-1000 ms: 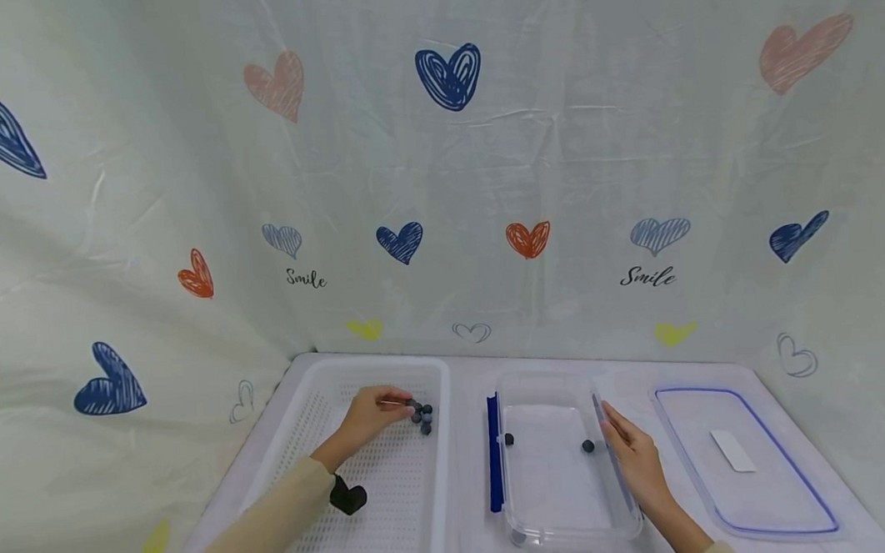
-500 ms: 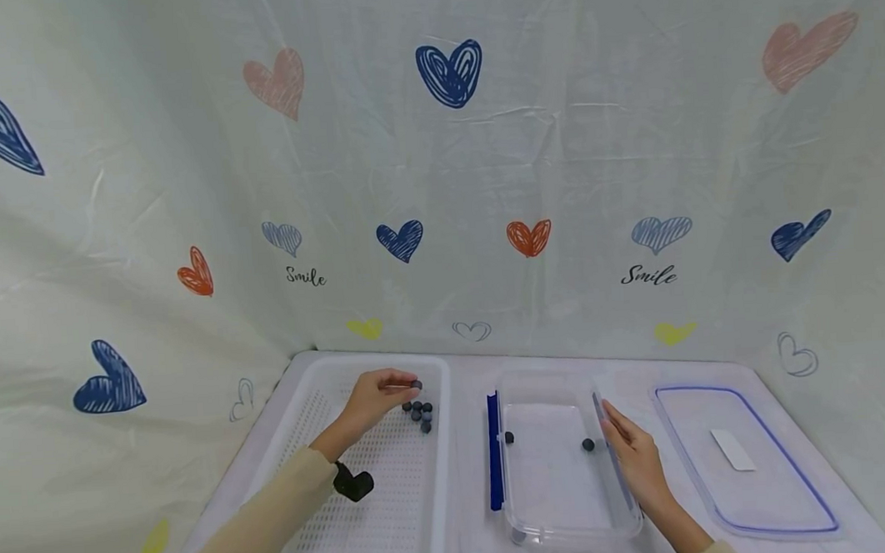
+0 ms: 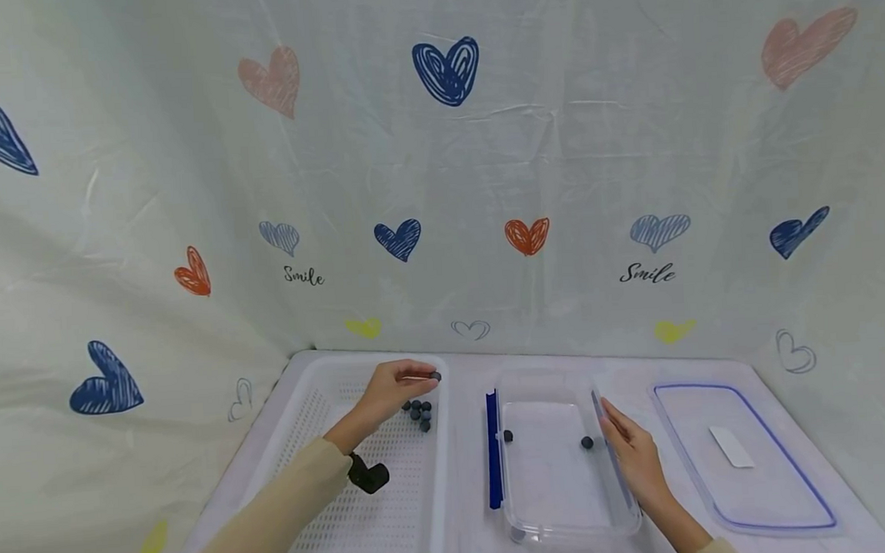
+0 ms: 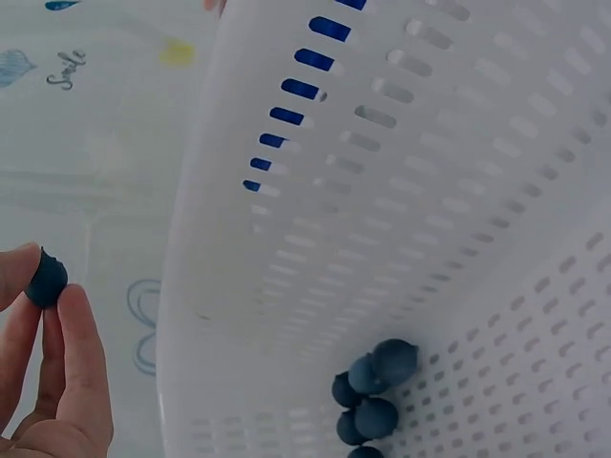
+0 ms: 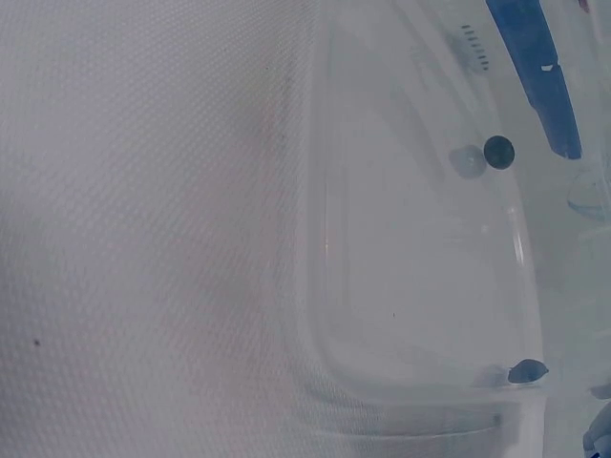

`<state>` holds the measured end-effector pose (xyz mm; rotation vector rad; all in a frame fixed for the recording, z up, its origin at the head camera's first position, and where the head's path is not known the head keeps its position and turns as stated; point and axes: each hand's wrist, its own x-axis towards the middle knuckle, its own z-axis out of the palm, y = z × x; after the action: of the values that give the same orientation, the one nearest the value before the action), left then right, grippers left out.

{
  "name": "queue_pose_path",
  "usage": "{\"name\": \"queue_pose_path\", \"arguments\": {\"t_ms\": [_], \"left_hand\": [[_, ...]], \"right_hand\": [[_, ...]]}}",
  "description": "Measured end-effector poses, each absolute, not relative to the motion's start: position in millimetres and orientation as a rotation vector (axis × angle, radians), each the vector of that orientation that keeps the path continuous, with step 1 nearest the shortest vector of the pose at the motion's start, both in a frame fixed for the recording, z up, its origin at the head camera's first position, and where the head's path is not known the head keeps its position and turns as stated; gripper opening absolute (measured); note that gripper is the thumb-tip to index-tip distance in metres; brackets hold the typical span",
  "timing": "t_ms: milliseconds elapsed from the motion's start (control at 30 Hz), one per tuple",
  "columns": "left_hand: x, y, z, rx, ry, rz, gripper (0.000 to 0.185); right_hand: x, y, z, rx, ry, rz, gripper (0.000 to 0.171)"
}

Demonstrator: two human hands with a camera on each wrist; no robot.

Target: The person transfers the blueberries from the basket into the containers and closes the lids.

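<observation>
Before heart-printed curtain (image 3: 594, 152), pinches dark berry (image 4: 48, 281) in left grip (image 3: 390, 389), left of and apart from clear container (image 3: 551, 488); rests unclenched right grip (image 3: 636, 452) against container's right side.

A small, round, dark blue berry (image 3: 435, 376) is pinched in the left hand (image 3: 390, 389), raised near the far corner of a white perforated basket (image 3: 440, 494). Below, a cluster of similar berries (image 3: 423, 414) lies inside by the wall. Beside it, the right hand (image 3: 635, 450) touches a clear, lidless rectangular container (image 3: 551, 492) holding at least two well-separated berries (image 3: 587, 443).
</observation>
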<state>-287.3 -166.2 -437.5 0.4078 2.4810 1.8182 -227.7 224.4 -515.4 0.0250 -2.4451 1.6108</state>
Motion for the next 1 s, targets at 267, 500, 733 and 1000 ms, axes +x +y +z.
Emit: {"name": "queue_pose_path", "arguments": {"t_ms": [267,500,733,1000], "left_hand": [[-286.9,-147.6,-432.3,0.443,2.462,1.799,0.030],[-289.6,-124.2,-424.8,0.527,2.449,1.765,0.028],[-290.6,-97.8,-419.1,0.545,2.412,1.718,0.026],[-292.8,-77.7,-422.3,0.600,2.395,1.685,0.023]], "right_hand": [[-227.8,223.2,-515.7,0.024,-2.435,1.619,0.053],[-227.8,223.1,-516.3,0.020,-2.434,1.602,0.052],[-228.6,222.4,-516.3,-0.002,-2.444,1.603,0.053],[-228.7,222.9,-517.0,0.001,-2.440,1.600,0.054]]}}
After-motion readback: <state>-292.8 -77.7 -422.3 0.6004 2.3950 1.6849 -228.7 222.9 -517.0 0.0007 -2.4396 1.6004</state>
